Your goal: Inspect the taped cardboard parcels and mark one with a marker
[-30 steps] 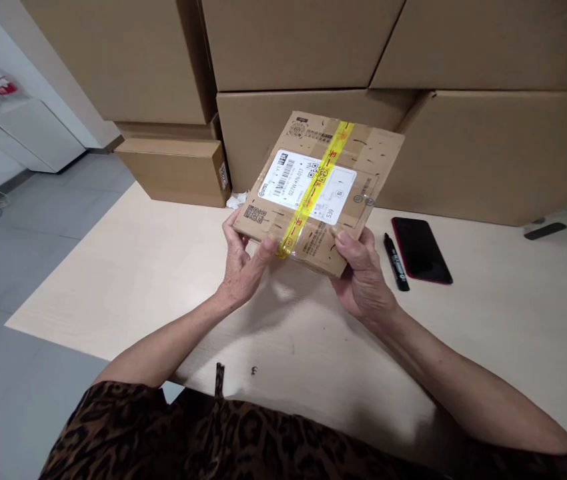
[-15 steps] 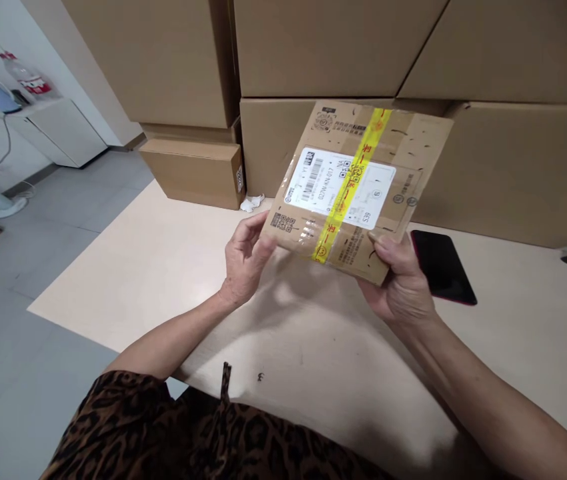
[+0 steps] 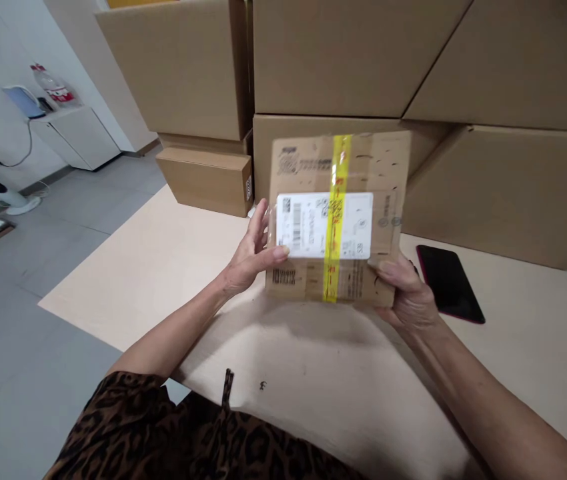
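Observation:
Between my two hands a flat cardboard parcel (image 3: 308,287) is held up above the table, its labelled face turned to me. A white shipping label (image 3: 301,230) is stuck on it, and a strip of yellow tape (image 3: 333,287) with red print runs down over the label. My left hand (image 3: 258,250) grips the left edge, thumb on the front near the label's corner and fingers behind. At the lower right corner my right hand (image 3: 408,290) is closed on the parcel, thumb in front. Its other fingers are mostly hidden behind.
Large cardboard boxes (image 3: 333,60) are stacked along the table's (image 3: 128,267) far side. A smaller box (image 3: 203,180) stands at the back left. To the right of my right hand lies a dark tablet-like device (image 3: 451,283). A low white cabinet (image 3: 81,137) stands beyond the floor at left.
The parcel has turned from a slant to nearly straight and come slightly lower. My left hand has shifted up its left edge, with the thumb now on the front. The view has shifted a little.

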Demonstrator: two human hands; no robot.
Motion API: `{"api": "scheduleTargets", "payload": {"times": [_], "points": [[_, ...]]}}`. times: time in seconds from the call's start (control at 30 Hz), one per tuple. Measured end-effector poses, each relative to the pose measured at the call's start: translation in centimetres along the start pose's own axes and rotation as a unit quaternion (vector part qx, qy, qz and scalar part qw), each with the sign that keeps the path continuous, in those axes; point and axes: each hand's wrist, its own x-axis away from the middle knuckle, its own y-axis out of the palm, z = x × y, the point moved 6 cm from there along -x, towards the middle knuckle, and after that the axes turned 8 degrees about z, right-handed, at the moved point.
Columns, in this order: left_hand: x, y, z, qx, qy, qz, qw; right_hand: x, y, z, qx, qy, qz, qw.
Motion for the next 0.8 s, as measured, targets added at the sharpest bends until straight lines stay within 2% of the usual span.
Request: {"api": "scheduleTargets", "payload": {"times": [0.27,0.37,0.5,0.67,0.73,0.8], "points": [[-1.1,-1.9,3.0,-0.003,0.067,0.074,0.995,0.2,0.3,1.9,0.055,0.065,-0.089,0.992],[-1.3,-2.7,3.2,0.019,0.063,0.127,0.990,0.2,-0.3,2.8,0.076,0.090,-0.102,0.988],[-1.2,-2.7,3.0,0.032,0.044,0.175,0.983,0.2,-1.0,3.1,0.091,0.109,-0.092,0.986],[-1.8,-3.3,1.7,0.056,0.025,0.158,0.986,0.2,-0.6,2.5,0.079,0.082,-0.065,0.991],[-2.0,-3.6,0.7,0.060,0.005,0.140,0.988,0.1,-0.7,2.3,0.068,0.043,-0.025,0.996],[-2.0,-3.1,-0.6,0.041,-0.032,0.106,0.993,-0.1,-0.8,2.1,0.053,-0.016,0.011,0.998]]}}
